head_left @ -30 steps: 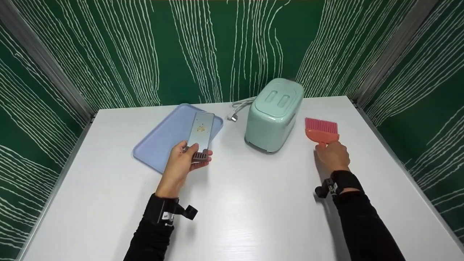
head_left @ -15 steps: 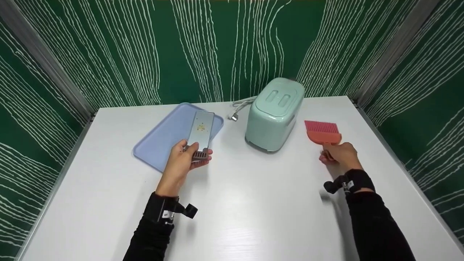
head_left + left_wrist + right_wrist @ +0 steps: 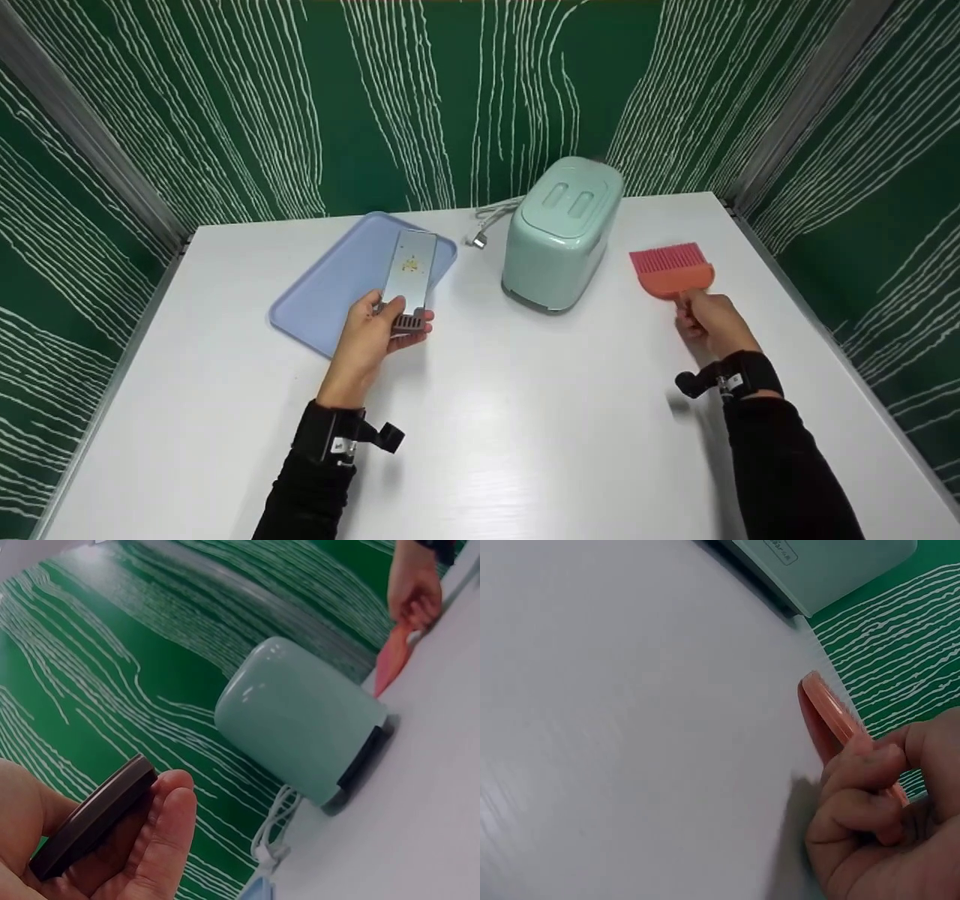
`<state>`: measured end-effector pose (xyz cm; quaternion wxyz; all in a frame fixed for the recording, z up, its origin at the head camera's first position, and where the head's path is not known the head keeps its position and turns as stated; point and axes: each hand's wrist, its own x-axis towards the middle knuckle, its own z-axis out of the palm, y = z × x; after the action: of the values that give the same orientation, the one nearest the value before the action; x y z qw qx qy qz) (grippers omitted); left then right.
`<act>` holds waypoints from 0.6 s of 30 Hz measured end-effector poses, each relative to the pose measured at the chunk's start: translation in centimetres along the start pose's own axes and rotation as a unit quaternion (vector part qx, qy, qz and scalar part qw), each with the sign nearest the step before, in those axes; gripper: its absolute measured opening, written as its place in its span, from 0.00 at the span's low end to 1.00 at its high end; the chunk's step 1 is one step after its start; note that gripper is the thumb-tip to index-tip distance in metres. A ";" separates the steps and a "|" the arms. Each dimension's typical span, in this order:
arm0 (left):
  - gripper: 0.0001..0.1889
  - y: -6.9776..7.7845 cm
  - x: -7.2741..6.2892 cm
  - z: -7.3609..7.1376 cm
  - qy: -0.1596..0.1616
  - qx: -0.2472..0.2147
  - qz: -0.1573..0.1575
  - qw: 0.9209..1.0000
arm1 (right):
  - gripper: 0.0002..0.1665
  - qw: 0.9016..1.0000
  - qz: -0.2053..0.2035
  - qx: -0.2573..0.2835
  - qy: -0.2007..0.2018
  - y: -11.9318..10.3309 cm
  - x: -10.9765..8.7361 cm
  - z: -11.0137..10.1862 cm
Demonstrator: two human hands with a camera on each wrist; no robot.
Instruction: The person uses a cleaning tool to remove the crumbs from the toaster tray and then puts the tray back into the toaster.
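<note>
In the head view my left hand (image 3: 373,330) grips the dark end of a crumb tray (image 3: 411,270), thumb on top and fingers beneath. Yellowish crumbs (image 3: 410,263) lie in a small patch on its pale metal surface. The left wrist view shows only the tray's dark end piece (image 3: 94,817) in the hand. On the right, my right hand (image 3: 714,321) holds a small orange brush (image 3: 677,280) by its handle, pink bristles pointing away from me. Its curled fingers (image 3: 855,817) hide most of the handle in the right wrist view.
A mint-green toaster (image 3: 562,232) stands between the hands, farther back. Its white cord and plug (image 3: 478,238) lie to its left. A blue tray (image 3: 322,292) lies on the white table (image 3: 480,450), partly under the held crumb tray. Green walls (image 3: 375,97) enclose the table.
My right hand has moved slightly right and turned, its grip shifting lower on the brush handle; the brush has tilted. The left hand holds the crumb tray nearly still.
</note>
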<state>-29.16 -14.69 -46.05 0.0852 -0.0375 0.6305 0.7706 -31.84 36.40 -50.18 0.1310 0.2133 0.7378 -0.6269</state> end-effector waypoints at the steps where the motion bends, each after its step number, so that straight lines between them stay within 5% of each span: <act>1: 0.19 0.0 0.0 -0.1 -0.001 0.000 0.001 1.000 | 0.19 1.000 -0.001 -0.005 0.006 0.1 0.2 0.0; 12: 0.17 0.0 0.1 -0.3 -0.002 0.001 -0.001 1.000 | 0.36 0.986 0.020 -0.074 0.149 1.7 2.2 0.5; 18: 0.18 0.2 0.1 -0.7 -0.002 0.006 -0.005 1.000 | 0.38 0.981 0.006 -0.087 0.171 1.8 2.0 0.9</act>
<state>-29.29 -15.38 -45.96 0.0903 -0.0388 0.6347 0.7665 -32.75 36.00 -52.87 0.0252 0.3094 0.7998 -0.5138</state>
